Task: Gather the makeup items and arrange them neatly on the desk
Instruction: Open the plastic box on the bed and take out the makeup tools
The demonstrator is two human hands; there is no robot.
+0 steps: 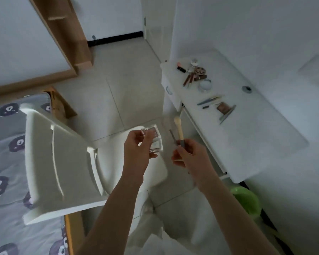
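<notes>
Your left hand (136, 144) grips a clear compact (154, 139); your right hand (187, 153) pinches a brush (180, 128) upright, both over the chair (63, 162).

Your left hand (136, 147) grips clear compacts (154, 139) and your right hand (187, 153) pinches a brush (179, 128) above the chair (63, 162), near the desk (256, 140) strewn with makeup (195, 74).

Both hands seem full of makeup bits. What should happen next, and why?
Probably swing both hands right and set their loads on the bare near end of the white desk. The left hand holds clear makeup cases, the right hand grips a cream-handled brush, both above the white chair, while other makeup lies on the desk.
</notes>
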